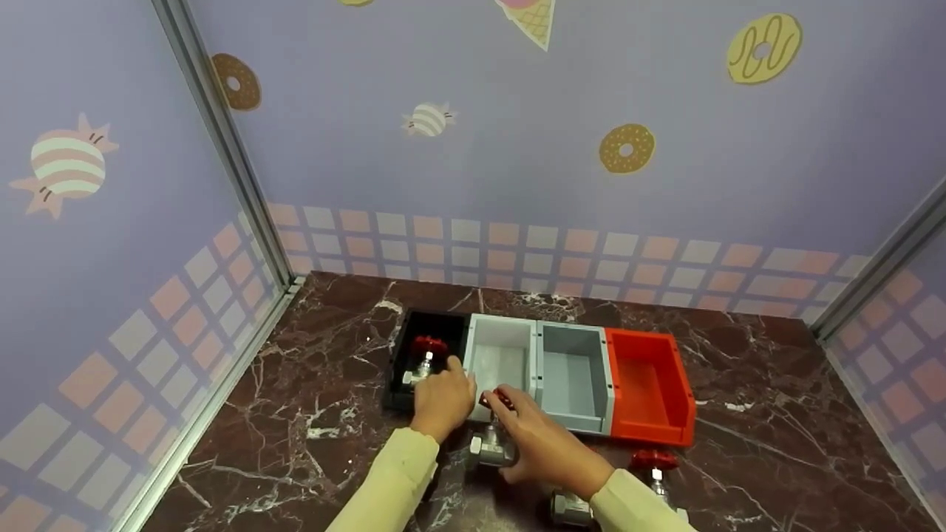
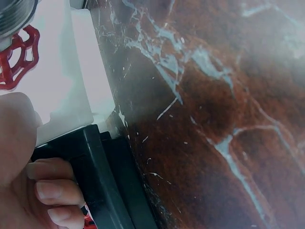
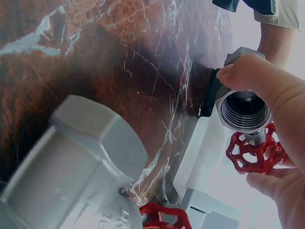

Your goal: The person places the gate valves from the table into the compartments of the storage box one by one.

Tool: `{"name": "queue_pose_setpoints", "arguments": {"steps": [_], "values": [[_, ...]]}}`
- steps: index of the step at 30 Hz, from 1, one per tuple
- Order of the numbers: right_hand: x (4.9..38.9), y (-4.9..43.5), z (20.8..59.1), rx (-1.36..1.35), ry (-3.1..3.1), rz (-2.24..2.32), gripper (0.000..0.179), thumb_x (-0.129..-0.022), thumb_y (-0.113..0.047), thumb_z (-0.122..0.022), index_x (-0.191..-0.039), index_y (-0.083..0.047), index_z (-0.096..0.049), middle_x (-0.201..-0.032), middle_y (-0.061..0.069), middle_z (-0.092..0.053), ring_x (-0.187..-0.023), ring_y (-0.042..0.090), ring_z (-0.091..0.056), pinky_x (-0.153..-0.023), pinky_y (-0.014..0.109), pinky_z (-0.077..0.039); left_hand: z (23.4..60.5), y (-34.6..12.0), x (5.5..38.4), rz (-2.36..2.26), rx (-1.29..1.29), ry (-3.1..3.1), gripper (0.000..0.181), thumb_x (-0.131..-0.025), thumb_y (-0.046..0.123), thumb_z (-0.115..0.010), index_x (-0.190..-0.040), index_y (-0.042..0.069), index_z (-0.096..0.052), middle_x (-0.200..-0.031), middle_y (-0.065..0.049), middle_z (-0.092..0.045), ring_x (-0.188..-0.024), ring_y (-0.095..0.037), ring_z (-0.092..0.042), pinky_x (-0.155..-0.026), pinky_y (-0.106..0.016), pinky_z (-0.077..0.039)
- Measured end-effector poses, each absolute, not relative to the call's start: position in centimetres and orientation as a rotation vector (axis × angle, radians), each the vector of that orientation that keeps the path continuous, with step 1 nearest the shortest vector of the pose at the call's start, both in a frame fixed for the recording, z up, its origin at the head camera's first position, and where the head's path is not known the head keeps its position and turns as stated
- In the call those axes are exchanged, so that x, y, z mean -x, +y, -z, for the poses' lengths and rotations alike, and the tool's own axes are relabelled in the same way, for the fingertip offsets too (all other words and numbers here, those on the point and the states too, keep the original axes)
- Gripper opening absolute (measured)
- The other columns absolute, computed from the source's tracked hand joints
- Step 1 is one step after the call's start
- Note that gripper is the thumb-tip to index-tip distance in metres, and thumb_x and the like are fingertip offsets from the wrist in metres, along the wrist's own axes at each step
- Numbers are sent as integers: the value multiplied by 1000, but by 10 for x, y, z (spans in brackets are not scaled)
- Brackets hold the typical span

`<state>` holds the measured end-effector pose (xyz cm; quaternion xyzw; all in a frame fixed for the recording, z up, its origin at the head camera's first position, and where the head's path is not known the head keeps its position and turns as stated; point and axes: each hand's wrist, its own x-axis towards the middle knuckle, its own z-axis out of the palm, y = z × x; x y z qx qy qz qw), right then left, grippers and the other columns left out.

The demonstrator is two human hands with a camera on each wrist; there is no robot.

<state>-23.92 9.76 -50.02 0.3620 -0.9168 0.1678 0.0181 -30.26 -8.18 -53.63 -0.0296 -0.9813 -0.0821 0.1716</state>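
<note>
My right hand (image 1: 543, 443) grips a metal gate valve (image 1: 490, 448) with a red handwheel, just in front of the white bin (image 1: 502, 329). In the right wrist view the thumb lies on the valve's hex end (image 3: 244, 112), its threaded opening facing the camera, and fingers reach the red handwheel (image 3: 257, 150). My left hand (image 1: 446, 399) is at the black bin (image 1: 399, 362), by the wall it shares with the white bin; in the left wrist view its curled fingers (image 2: 57, 191) lie against the black bin's edge. Another red-wheeled valve (image 1: 426, 362) stands inside the black bin.
Right of the white bin, a grey bin (image 1: 573, 369) and a red bin (image 1: 650, 377) join the row. More valves (image 1: 573, 510) stand by my right forearm, one with a red handwheel (image 1: 654, 460). Patterned walls (image 1: 517, 185) enclose the dark marbled table (image 1: 281, 414).
</note>
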Motion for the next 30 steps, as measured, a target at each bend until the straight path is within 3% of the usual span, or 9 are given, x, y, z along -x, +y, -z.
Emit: {"name": "queue_pose_setpoints", "arguments": {"steps": [14,30], "values": [[252,100,500,-1147,-2772,-519,112,-59,-29,-88,-151,-8,-28,-147,25,-36,-132,38,-44,-103,46,-44,535,-83,302,248,86,-2806,30,-94,34,-54,-96,4,-51,-65,-14,-65,-57,-33,-64,-50,-45,-48],[264,100,497,-1126,-2824,-530,114,-60,-30,-86,-153,-9,-23,-151,24,-32,-135,38,-41,-102,45,-45,534,-82,303,280,75,-2828,28,-95,34,-55,-94,6,-49,-67,-14,-66,-58,-34,-64,-52,-46,-48]]}}
